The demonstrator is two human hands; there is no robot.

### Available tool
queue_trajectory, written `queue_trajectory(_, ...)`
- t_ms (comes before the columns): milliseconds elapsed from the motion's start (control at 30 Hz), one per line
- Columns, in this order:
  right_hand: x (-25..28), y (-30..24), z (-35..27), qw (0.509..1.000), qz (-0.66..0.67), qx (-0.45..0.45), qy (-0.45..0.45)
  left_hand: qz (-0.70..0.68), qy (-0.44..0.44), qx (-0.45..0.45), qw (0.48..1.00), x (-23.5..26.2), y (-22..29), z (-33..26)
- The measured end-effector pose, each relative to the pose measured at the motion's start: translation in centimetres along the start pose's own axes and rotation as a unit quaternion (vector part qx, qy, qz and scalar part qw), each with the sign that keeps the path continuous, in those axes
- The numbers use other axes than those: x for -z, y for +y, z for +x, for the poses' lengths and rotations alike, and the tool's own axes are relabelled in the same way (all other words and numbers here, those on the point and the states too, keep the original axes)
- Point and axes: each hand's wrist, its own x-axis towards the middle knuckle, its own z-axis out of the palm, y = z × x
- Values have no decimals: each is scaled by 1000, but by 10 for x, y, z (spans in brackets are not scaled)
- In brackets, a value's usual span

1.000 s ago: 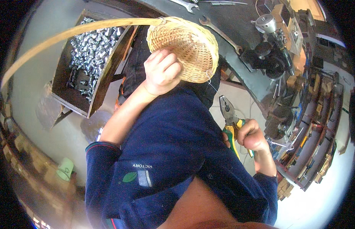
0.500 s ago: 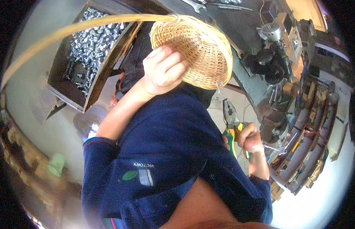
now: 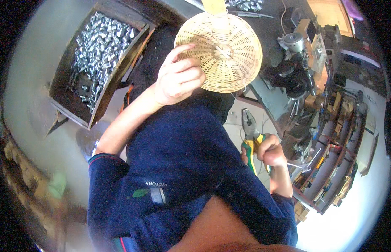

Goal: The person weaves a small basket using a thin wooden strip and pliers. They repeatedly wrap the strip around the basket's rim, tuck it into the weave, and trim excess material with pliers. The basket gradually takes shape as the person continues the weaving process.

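Observation:
My left hand (image 3: 178,77) grips the near-left rim of a round woven bamboo basket (image 3: 241,52), fingers curled over its edge. The basket's hollow side is turned up toward me, so the crossed strips at its centre show. A flat, pale yellow handle (image 3: 214,6) rises at its far rim and runs out of the picture. In my right hand (image 3: 272,151), lower and to the right, is a pair of combination pliers (image 3: 250,128) with green and yellow grips. Their jaws point up and away from me, below the basket and apart from it.
On the left stands a metal bin (image 3: 61,90) heaped with shiny metal fittings (image 3: 103,42). A dark workbench (image 3: 267,98) on the right carries a machine with a round chuck (image 3: 293,42). Beyond it curve shelves (image 3: 336,143) with tools and small boxes.
My left hand has turned the basket so that its inside faces me more squarely. Its handle has swung from the left to the far side. The pliers have shifted only slightly.

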Motion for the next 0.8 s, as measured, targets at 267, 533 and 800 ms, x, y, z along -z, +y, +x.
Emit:
queue_trajectory(267, 21, -18, 43, 993, -44, 46, -98, 92, -28, -58, 994, 45, -58, 44)
queue_trajectory(533, 3, -96, 73, 972, 10, 200, -122, 104, -186, -178, 961, 68, -82, 62)
queue_trajectory(800, 13, -85, 122, 876, -375, 272, 133, 101, -291, -199, 930, 84, -74, 58)
